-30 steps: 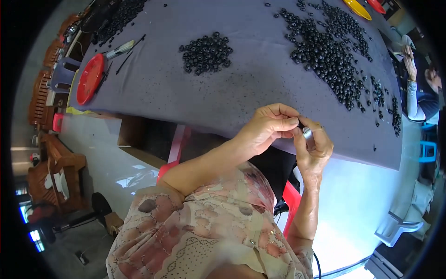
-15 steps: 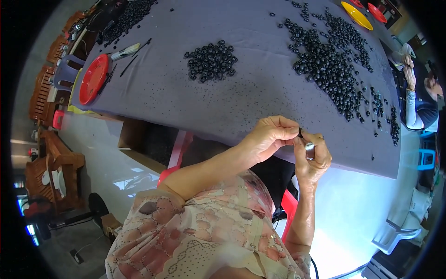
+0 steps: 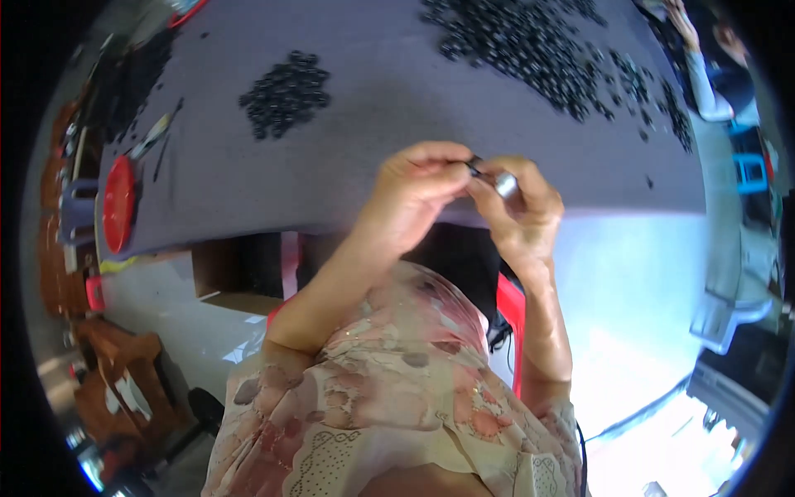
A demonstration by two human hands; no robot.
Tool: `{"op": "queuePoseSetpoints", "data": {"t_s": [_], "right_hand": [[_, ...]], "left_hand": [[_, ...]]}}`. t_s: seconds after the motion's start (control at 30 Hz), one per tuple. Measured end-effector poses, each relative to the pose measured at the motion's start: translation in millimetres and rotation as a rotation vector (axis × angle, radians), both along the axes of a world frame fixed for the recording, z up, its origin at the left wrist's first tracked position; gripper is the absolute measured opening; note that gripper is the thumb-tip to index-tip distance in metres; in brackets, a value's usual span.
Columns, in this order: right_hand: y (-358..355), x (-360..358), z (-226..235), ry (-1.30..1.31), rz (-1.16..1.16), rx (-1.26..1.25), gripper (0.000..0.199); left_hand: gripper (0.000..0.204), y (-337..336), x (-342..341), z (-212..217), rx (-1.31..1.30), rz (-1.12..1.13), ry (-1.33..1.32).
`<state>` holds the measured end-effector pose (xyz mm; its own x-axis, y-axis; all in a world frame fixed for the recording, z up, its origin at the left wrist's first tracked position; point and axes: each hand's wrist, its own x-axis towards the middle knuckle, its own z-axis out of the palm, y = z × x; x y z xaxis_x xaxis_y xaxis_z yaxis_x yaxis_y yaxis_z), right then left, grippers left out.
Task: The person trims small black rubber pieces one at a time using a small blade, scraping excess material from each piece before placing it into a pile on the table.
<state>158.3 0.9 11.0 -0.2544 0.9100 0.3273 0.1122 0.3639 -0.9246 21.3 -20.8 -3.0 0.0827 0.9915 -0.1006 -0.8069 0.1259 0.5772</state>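
While both forearms reach up over the near edge of the worktop point(image 3: 373, 124), the person's two hands meet just above its grey cloth. I see the left hand point(image 3: 404, 197) with its grip closed, thumb and finger pinching a small dark piece point(image 3: 474, 166) at the tips. The right hand point(image 3: 530, 219) is curled beside it, its grip closed round a silvery piece point(image 3: 506, 184) lodged between thumb and bent fingers; what that is exactly, I can't make out. The dark piece sits right where the two sets of fingertips meet.

As for how far things are, one piece is in the fingers, and I'd judge the handling of it unfinished, since both hands are on it. Beyond, a compact heap point(image 3: 286, 95) of glossy dark pieces lies well apart from a much larger spread point(image 3: 530, 54), which thins to loose ones at the right. Which of the two has been handled, if either, I can't tell from here; the pieces are too blurred. Toward the left edge lie a red dish point(image 3: 118, 205), a brush point(image 3: 151, 135) and a thin dark stick point(image 3: 163, 155), all untouched.
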Motion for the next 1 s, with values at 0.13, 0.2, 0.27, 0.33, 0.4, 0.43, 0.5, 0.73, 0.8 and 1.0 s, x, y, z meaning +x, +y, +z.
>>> {"op": "queuePoseSetpoints", "data": {"t_s": [0.13,0.2,0.27,0.33,0.4,0.43,0.5,0.73,0.8,1.0], "right_hand": [[8.1,10.0,7.7,0.066,0.076,-0.058,0.019],[8.8,15.8,11.4,0.169,0.071,-0.201,0.018],[7.4,19.6,13.5,0.134,0.03,-0.203,0.015],[5.4,19.6,10.7,0.101,-0.001,-0.205,0.011],[3.7,19.2,5.4,0.144,0.052,-0.115,0.006],[2.8,20.3,7.9,0.145,0.049,-0.116,0.006],[1.0,19.4,15.1,0.079,0.057,-0.226,0.003],[1.2,14.6,9.6,0.181,0.113,-0.125,0.004],[1.8,15.4,11.4,0.154,0.112,-0.129,0.003],[1.4,15.0,11.0,0.064,0.123,-0.089,0.002]], "left_hand": [[0.02,4.6,-0.5,1.2,-0.005,0.014,0.061],[0.02,5.0,0.9,4.8,0.012,-0.011,0.099],[0.019,4.5,1.8,2.3,0.074,-0.032,0.136],[0.019,2.3,4.1,4.4,0.085,-0.009,0.176],[0.018,0.8,6.5,4.5,0.098,0.018,0.213],[0.018,0.6,7.1,4.1,0.104,0.009,0.202],[0.018,-0.6,5.7,3.2,0.106,0.005,0.192],[0.018,0.6,3.2,1.0,0.114,-0.012,0.176],[0.017,0.9,2.8,0.4,0.121,-0.019,0.173],[0.016,1.4,-1.3,0.2,0.086,-0.016,0.193]]}}
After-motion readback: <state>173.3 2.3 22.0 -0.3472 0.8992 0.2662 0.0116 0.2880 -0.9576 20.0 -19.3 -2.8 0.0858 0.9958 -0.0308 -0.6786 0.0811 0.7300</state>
